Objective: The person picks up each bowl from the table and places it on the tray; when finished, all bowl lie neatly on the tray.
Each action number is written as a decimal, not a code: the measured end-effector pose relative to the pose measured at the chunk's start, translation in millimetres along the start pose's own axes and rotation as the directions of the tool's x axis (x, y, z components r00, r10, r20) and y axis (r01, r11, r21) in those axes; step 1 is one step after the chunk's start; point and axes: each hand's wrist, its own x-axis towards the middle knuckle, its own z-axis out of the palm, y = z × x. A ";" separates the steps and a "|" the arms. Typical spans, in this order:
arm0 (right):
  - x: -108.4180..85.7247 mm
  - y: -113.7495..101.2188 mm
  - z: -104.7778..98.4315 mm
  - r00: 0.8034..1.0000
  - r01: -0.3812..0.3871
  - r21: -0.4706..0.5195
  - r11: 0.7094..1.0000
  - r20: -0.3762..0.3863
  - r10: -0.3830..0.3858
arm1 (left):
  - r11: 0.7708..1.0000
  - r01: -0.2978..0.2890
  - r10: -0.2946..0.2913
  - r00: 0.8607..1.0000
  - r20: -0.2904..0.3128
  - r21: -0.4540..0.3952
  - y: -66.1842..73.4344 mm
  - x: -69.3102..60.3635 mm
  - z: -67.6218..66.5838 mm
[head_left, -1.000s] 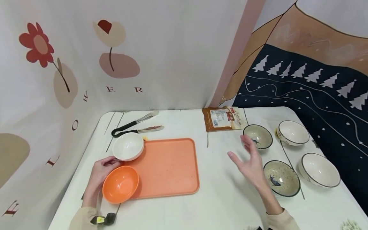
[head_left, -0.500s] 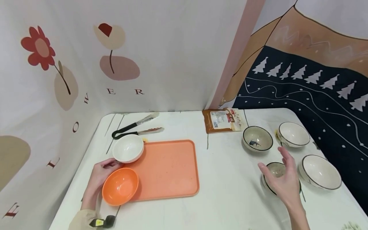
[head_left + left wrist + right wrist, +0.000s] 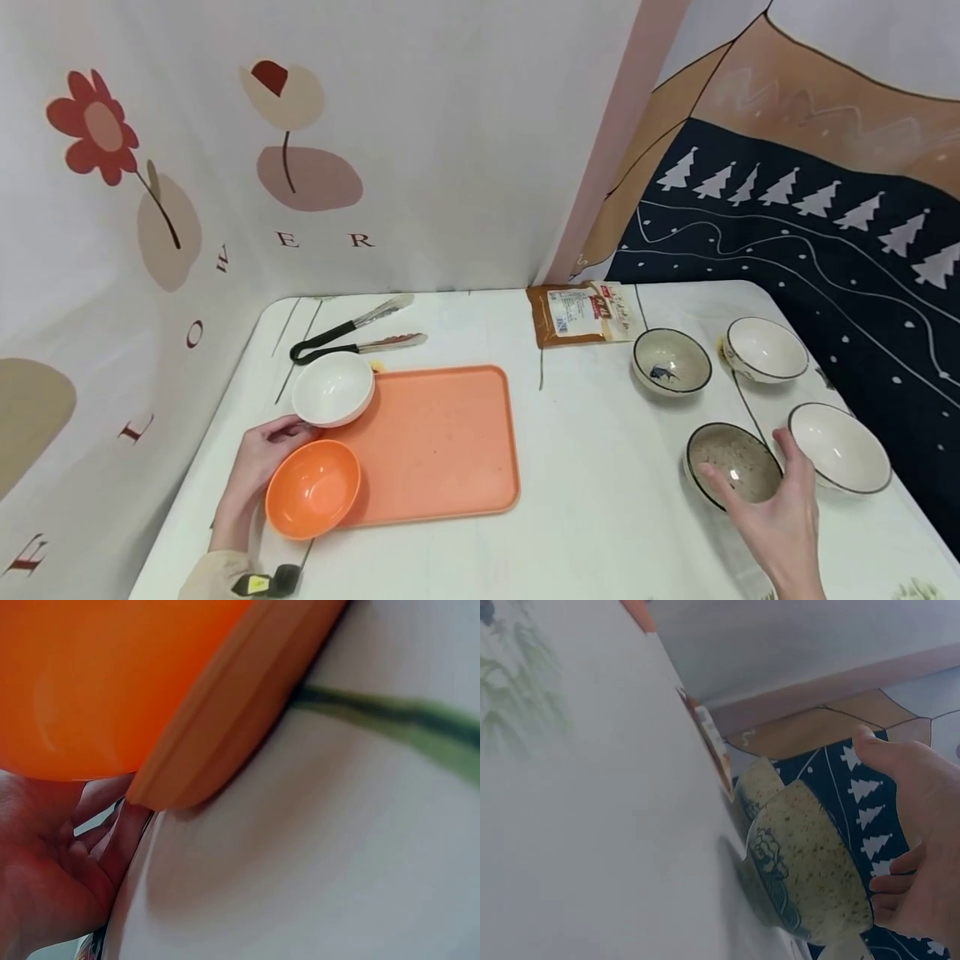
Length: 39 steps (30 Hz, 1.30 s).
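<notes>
My left hand (image 3: 262,458) is at the left edge of an orange tray (image 3: 457,442), its fingers bent around the rim between two bowls. A white bowl (image 3: 330,387) and an orange bowl (image 3: 311,492) sit over that edge; in the left wrist view the orange bowl (image 3: 97,682) partly covers the fingers. My right hand (image 3: 783,517) hovers over a speckled bowl (image 3: 727,454), thumb and fingers spread across its opening. In the right wrist view the thumb stands apart from this bowl (image 3: 802,862), while the fingers are close to its rim; contact is unclear.
Another speckled bowl (image 3: 671,360) stands behind, with two white bowls (image 3: 765,346) to the right. A brown food packet (image 3: 581,314) lies at the back edge. Black-handled tongs (image 3: 352,329) lie behind the tray. Printed curtains (image 3: 435,150) border the table.
My right hand has moved right and toward me, from beside the rear speckled bowl to over the nearer one. The left hand, tray and bowls stay in place.
</notes>
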 end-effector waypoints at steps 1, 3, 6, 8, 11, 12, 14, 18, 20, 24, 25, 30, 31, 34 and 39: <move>-1.5 1.4 0.0 1.000 0.003 -0.006 1.000 -0.002 -0.003 | 1.000 0.000 0.000 1.000 -0.001 0.001 -0.1 -0.2 -0.3; -3.9 4.1 0.2 1.000 0.009 -0.014 1.000 -0.006 -0.009 | 1.000 0.002 -0.002 1.000 -0.003 0.004 -0.3 -0.4 -0.6; -6.8 8.4 1.6 1.000 0.002 -0.007 1.000 0.000 -0.002 | 1.000 0.003 -0.003 1.000 -0.001 0.009 -0.3 -0.6 -0.8; -8.3 11.4 3.3 1.000 -0.008 0.001 1.000 0.011 0.008 | 1.000 0.004 -0.004 1.000 0.000 0.011 -0.1 -1.0 -1.0; -9.2 15.0 6.9 1.000 -0.017 0.010 1.000 0.019 0.017 | 1.000 0.002 -0.002 1.000 0.000 0.013 0.3 -1.0 -0.7; -9.4 15.8 7.9 1.000 -0.019 0.013 1.000 0.019 0.019 | 1.000 0.002 -0.002 1.000 0.000 0.014 0.3 -0.9 -0.5; -10.0 16.6 9.1 0.999 -0.038 0.004 0.999 0.023 0.038 | 1.000 0.002 -0.002 1.000 -0.001 0.012 0.4 -1.1 -0.2; -9.7 16.6 8.9 0.995 -0.093 -0.007 0.996 0.042 0.093 | 1.000 0.007 -0.007 1.000 0.006 -0.001 0.2 -2.1 0.3; -8.7 15.8 8.1 0.989 -0.136 -0.019 0.991 0.060 0.137 | 1.000 0.009 -0.009 1.000 0.008 0.000 0.2 -2.6 0.4; -9.0 14.4 8.1 0.966 -0.243 -0.050 0.969 0.076 0.246 | 1.000 0.018 -0.018 1.000 0.009 0.011 0.2 -3.1 0.6; -7.8 13.3 8.6 0.961 -0.264 -0.055 0.963 0.072 0.268 | 1.000 0.019 -0.019 1.000 0.005 0.011 0.6 -3.1 0.4; -4.7 8.8 9.4 0.953 -0.299 -0.038 0.954 0.032 0.300 | 1.000 0.017 -0.017 1.000 0.004 0.004 2.3 -3.8 -0.9; -5.8 8.6 8.3 0.955 -0.294 -0.027 0.955 0.023 0.294 | 1.000 0.017 -0.017 1.000 0.007 0.007 2.2 -4.0 -0.6; -5.0 5.2 5.6 0.966 -0.257 0.015 0.966 0.000 0.257 | 1.000 0.017 -0.017 1.000 0.002 0.019 1.8 -4.4 0.0; 1.0 -5.4 2.1 0.983 -0.181 0.034 0.983 -0.019 0.181 | 1.000 0.020 -0.020 1.000 0.001 0.021 1.3 -3.8 1.1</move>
